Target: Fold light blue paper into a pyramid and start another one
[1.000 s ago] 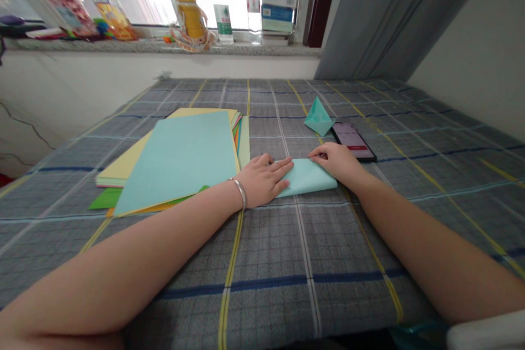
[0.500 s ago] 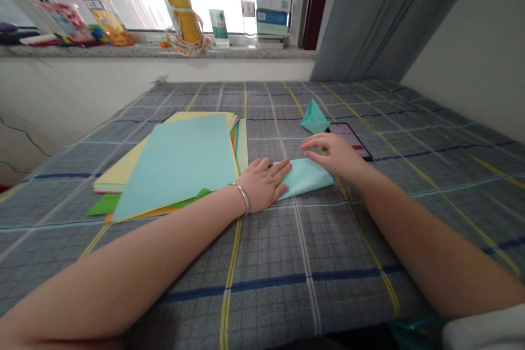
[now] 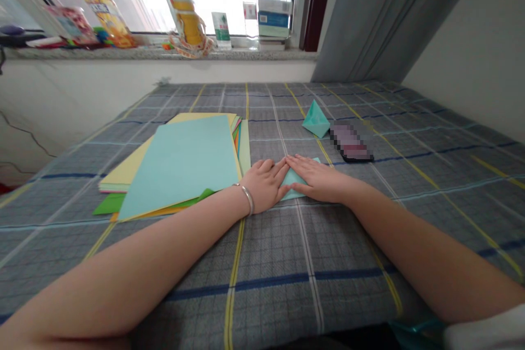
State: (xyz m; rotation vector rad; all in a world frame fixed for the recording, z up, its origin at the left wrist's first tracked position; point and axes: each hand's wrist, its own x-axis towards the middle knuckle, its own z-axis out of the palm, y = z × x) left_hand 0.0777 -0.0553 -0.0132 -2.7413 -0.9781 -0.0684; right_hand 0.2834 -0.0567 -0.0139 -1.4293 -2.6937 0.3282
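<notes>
Between and under my hands lies a folded sheet of light teal paper (image 3: pixel 293 179), mostly covered. My left hand (image 3: pixel 264 185), with a silver bangle at the wrist, rests palm down on its left part, fingers stretched. Flat on the right part is my right hand (image 3: pixel 318 178), fingers extended, and the fingertips of both hands meet at the paper's middle. Beyond them a folded teal paper shape (image 3: pixel 316 119) stands up in a point. A stack of coloured paper with a light blue sheet (image 3: pixel 186 164) on top lies left of my left hand.
A phone (image 3: pixel 351 142) with a blurred screen lies right of the folded shape. The plaid cloth (image 3: pixel 270 262) covers the whole surface. On the windowsill (image 3: pixel 143 53) stand an orange drink bottle (image 3: pixel 104 8), a yellow bottle (image 3: pixel 189 19), clear bottles and stacked boxes (image 3: pixel 273 16).
My right hand has come down and left, from hovering half curled over the paper's right end to lying flat on it. My left hand stays in place on the paper.
</notes>
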